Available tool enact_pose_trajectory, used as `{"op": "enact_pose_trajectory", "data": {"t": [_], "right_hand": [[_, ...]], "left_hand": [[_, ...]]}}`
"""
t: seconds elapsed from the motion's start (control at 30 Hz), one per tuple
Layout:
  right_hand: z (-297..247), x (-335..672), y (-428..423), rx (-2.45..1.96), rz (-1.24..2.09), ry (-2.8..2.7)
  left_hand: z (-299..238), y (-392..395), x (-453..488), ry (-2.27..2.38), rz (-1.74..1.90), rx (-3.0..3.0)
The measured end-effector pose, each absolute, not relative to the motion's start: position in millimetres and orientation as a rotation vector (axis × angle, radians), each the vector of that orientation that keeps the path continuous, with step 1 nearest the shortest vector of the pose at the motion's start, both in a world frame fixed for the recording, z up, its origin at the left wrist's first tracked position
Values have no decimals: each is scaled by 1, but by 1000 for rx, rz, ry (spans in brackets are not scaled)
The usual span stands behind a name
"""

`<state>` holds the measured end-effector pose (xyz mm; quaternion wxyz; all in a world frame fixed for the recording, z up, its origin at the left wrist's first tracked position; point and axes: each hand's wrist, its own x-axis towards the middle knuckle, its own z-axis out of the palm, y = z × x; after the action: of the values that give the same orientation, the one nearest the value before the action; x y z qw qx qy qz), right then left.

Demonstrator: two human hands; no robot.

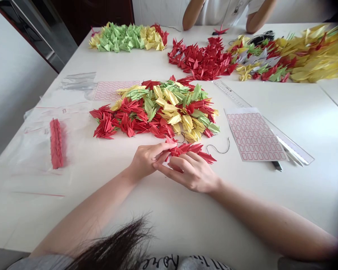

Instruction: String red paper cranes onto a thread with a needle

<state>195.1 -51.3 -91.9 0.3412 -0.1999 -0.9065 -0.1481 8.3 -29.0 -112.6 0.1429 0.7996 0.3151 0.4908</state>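
My left hand (145,160) is closed, its thumb and fingers pinching one end of a row of red folded paper cranes (190,148). Curled over the near side of that row is my right hand (195,175), its fingertips meeting the left hand's fingers. What lies between the fingertips is mostly hidden. A dark thread (221,152) trails onto the table from the right end of the row. Just beyond both hands spreads a heap of red, yellow and green folded paper cranes (169,108).
At left lies a clear plastic bag (30,150) holding a red bundle (56,144). Label sheets (255,135), a clear ruler (233,93) and a dark-tipped tool (277,166) are at right. Further back are more paper piles (202,60); another person's arms (193,15) rest at the far edge.
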Motion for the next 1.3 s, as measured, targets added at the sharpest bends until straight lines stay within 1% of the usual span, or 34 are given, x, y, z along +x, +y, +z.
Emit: {"op": "enact_pose_trajectory", "data": {"t": [0.07,0.13,0.23,0.3,0.4,0.53,0.63,0.9,1.13,1.3], "right_hand": [[-91,198,-52,-456,-325,-2307],[-89,201,-52,-407,-181,-2208],[-89,204,-49,-558,97,-1936],[-92,203,-45,-710,293,-1717],[-100,199,-40,-816,577,-1521],[-109,196,-41,-861,775,-1465],[-110,196,-44,-857,793,-1503],[-111,198,-46,-709,651,-1711],[-113,200,-44,-719,592,-1738],[-110,199,-44,-767,480,-1769]], "left_hand": [[-112,-29,8,949,1289,2070],[-111,-27,7,958,1140,1745],[-110,-21,3,893,1030,1385],[-110,-17,1,831,1008,1284],[-112,-14,0,752,1009,1242],[-113,-15,0,725,992,1261],[-114,-16,1,728,983,1269],[-114,-17,2,724,965,1306],[-111,-17,2,763,963,1300],[-110,-18,2,787,915,1289]]}}
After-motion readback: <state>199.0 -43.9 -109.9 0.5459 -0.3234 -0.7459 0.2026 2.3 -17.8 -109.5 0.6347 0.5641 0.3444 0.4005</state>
